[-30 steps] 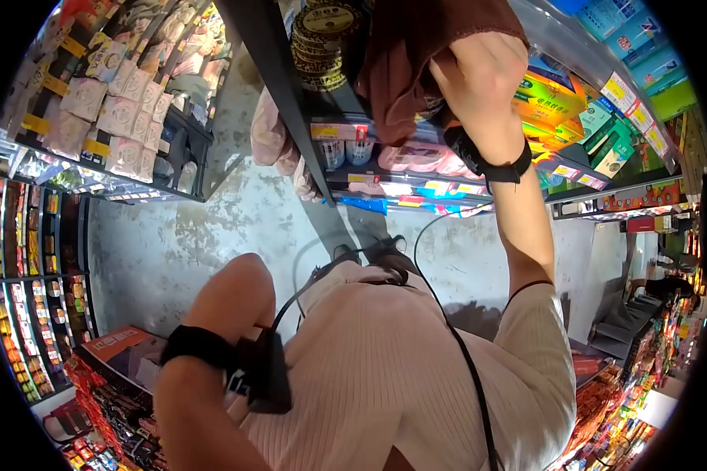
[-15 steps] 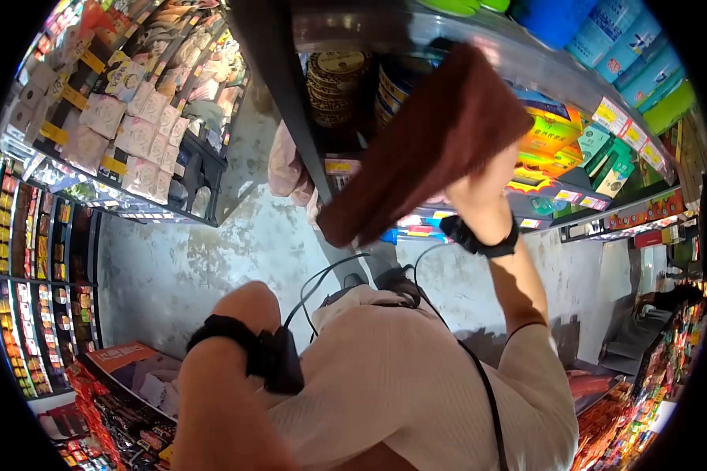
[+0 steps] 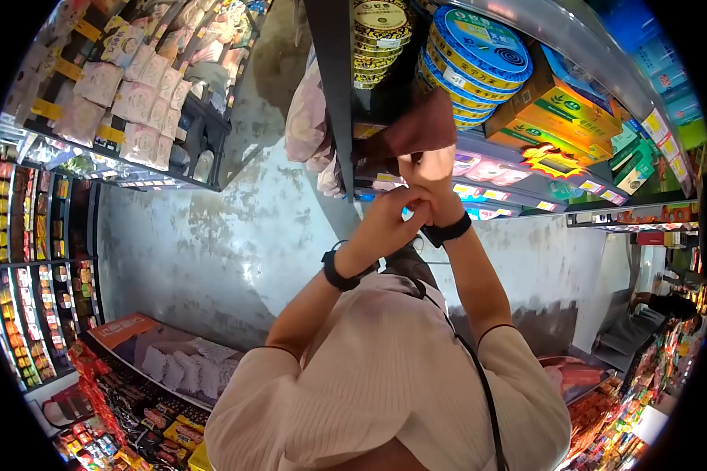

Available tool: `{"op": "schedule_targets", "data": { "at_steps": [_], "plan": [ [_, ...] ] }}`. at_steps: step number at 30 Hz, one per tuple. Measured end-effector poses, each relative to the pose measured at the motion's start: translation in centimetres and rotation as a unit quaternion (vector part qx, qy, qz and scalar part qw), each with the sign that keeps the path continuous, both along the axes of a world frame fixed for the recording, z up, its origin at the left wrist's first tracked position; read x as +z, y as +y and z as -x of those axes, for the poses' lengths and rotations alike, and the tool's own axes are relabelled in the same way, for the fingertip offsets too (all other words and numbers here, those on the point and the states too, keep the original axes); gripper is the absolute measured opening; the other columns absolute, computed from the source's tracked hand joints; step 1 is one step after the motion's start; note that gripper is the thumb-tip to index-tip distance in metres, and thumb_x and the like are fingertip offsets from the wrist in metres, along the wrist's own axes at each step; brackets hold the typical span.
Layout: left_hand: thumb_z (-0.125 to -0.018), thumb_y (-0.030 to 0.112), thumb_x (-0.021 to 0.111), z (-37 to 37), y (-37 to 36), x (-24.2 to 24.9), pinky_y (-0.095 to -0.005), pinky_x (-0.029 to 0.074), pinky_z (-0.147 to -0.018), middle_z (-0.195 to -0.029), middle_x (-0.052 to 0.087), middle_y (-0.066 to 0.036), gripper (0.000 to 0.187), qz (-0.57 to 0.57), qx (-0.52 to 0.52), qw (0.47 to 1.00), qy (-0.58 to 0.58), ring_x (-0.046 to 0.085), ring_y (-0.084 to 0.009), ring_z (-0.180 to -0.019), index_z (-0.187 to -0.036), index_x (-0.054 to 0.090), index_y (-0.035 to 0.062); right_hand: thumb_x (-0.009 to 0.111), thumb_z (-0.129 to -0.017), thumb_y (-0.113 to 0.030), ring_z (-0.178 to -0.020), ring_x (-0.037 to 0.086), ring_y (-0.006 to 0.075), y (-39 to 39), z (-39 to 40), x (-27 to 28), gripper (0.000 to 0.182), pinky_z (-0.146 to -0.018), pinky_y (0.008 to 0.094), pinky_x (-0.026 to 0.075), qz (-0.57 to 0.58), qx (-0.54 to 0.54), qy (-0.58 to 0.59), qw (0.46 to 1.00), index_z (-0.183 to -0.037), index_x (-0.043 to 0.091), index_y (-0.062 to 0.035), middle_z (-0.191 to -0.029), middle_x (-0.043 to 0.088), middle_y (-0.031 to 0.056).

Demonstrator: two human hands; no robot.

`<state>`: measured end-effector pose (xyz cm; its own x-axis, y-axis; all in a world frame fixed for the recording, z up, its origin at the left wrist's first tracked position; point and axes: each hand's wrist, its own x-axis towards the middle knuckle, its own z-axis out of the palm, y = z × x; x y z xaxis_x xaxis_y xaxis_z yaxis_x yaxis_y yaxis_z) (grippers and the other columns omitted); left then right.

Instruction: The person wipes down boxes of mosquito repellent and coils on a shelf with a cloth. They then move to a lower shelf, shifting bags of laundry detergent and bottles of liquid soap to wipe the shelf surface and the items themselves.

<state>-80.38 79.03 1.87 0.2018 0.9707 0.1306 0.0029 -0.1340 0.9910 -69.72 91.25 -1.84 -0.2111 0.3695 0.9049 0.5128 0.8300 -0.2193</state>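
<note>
Blue tins (image 3: 483, 49) and dark post (image 3: 332, 94) near brown cloth (image 3: 423, 127)

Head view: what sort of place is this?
Most likely a supermarket or general store aisle: blue round tins, apparently mosquito coils, stacked for sale, price labels fixed along the shelving, and rows of matching white packets on a display at upper left.
</note>
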Motion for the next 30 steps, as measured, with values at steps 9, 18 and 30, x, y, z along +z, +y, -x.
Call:
{"op": "schedule_targets", "data": {
  "at_steps": [9,18,30],
  "plan": [
    [-0.095,0.004,0.055,-2.4,4.2,-1.0,-0.0336,0.049,-0.080,-0.102,0.059,-0.016,0.017,-0.221,0.108,0.969,-0.005,0.059,-0.0263,-0.088,-0.110,0.058,-0.0027,0.072,-0.087,-0.017,-0.106,0.064,0.0455,-1.1,-5.4,2.8,0.041,-0.097,0.0494,0.048,0.078,-0.079,0.117,0.987,-0.122,0.065,0.0029,-0.115,0.066,0.0255],
    [-0.087,0.001,0.062,-1.6,7.4,6.5,-0.0560,0.039,-0.114,-0.156,0.036,-0.034,0.061,-0.482,0.272,0.825,0.111,0.040,-0.0557,-0.140,-0.146,0.048,-0.0054,0.071,-0.086,-0.007,-0.084,0.073,0.0284,-0.7,-6.6,11.6,0.034,-0.073,0.0339,0.057,-0.068,-0.085,0.047,0.993,-0.118,0.067,0.0055,-0.104,0.073,0.0200],
    [-0.088,0.008,0.077,1.8,9.7,9.2,-0.0369,0.051,-0.061,-0.075,0.064,-0.014,0.017,-0.348,0.284,0.876,0.174,0.067,-0.0319,-0.066,-0.099,0.065,0.0023,0.077,-0.086,-0.031,-0.086,0.066,0.0402,1.5,-5.7,17.5,0.040,-0.074,0.0465,0.053,0.096,-0.139,-0.185,0.968,-0.110,0.066,-0.0020,-0.097,0.068,0.0168]
  ]
}}
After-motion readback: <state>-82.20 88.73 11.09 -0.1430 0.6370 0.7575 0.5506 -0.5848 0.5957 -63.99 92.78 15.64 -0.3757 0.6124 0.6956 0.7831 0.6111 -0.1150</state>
